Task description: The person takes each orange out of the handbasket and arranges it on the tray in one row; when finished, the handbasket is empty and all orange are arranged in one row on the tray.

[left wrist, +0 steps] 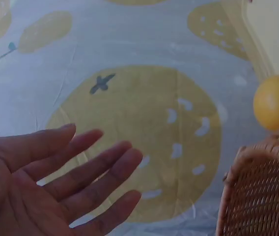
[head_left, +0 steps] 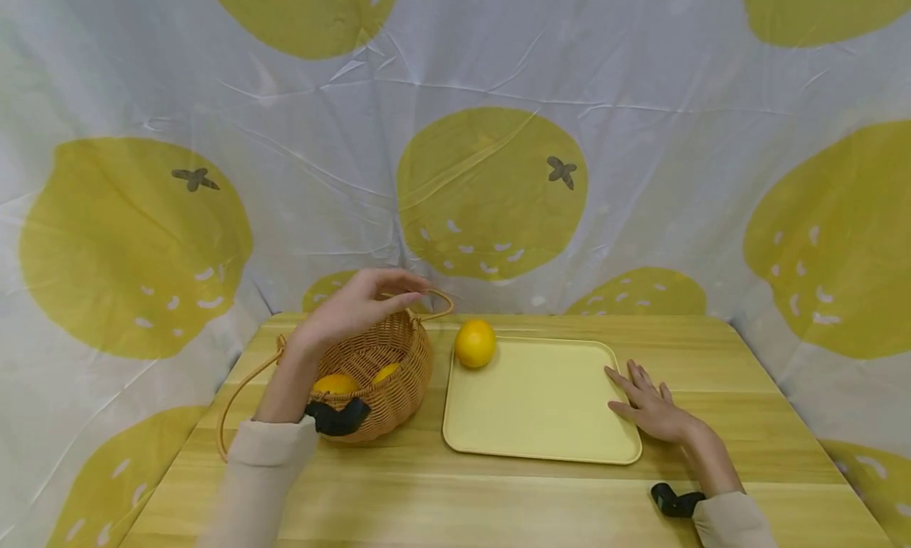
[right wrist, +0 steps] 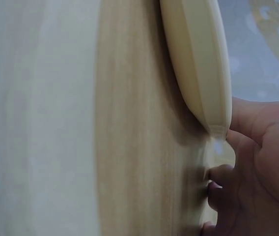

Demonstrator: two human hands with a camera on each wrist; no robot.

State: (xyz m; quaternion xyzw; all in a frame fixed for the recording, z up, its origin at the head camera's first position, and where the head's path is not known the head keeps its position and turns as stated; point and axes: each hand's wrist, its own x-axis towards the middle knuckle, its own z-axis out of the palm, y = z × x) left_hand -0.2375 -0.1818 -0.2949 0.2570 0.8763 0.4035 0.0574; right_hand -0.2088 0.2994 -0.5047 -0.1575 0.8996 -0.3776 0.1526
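My left hand [head_left: 359, 307] hangs above the wicker basket [head_left: 409, 390] with relaxed fingers and nothing in them; in the left wrist view the same hand [left wrist: 66, 187] has its palm showing. Inside the basket lie two orange fruits, one orange [head_left: 336, 384] at the left and another piece [head_left: 386, 372] partly hidden by the rim. An orange [head_left: 475, 344] sits on the far left corner of the pale yellow tray [head_left: 534, 406]. At the tray's right edge rests my right hand [head_left: 658, 412], fingers spread, with the thumb side touching the rim [right wrist: 220, 88].
Basket and tray stand side by side on a wooden table [head_left: 541, 500]. One basket handle [head_left: 231, 402] reaches out to the left, the other [head_left: 444, 303] towards the tray. A fruit-printed cloth [head_left: 640, 176] hangs behind and at both sides.
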